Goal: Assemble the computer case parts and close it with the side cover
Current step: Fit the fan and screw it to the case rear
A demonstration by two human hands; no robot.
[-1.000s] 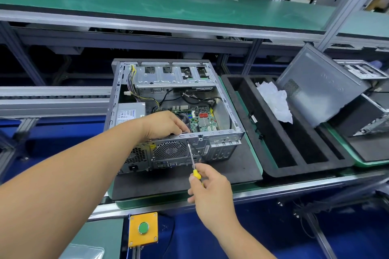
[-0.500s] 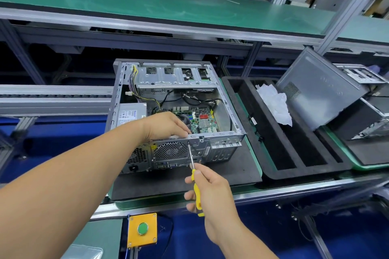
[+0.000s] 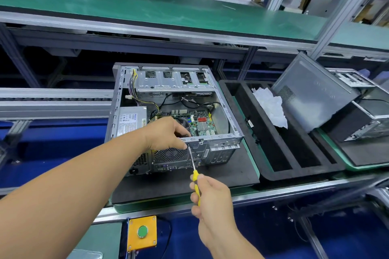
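Note:
An open grey computer case (image 3: 223,147) lies on its side on a black foam pad (image 3: 235,174), its motherboard (image 3: 200,124) and power supply (image 3: 130,120) showing. My left hand (image 3: 166,132) curls over the near rear edge of the case, above the fan grille (image 3: 170,154). My right hand (image 3: 210,197) grips a yellow-handled screwdriver (image 3: 195,183); its tip touches the rear panel close to my left fingertips. A grey side cover (image 3: 311,92) leans tilted at the right.
A black foam tray (image 3: 280,153) with crumpled white paper (image 3: 271,107) sits right of the case. A second open case (image 3: 362,115) stands at the far right. A yellow box with a green button (image 3: 142,231) is below the conveyor edge. A green shelf (image 3: 147,8) runs above.
My right hand has shifted its hold along the screwdriver handle, showing more yellow. The tip stays at the rear panel, and my left hand keeps its place on the case edge.

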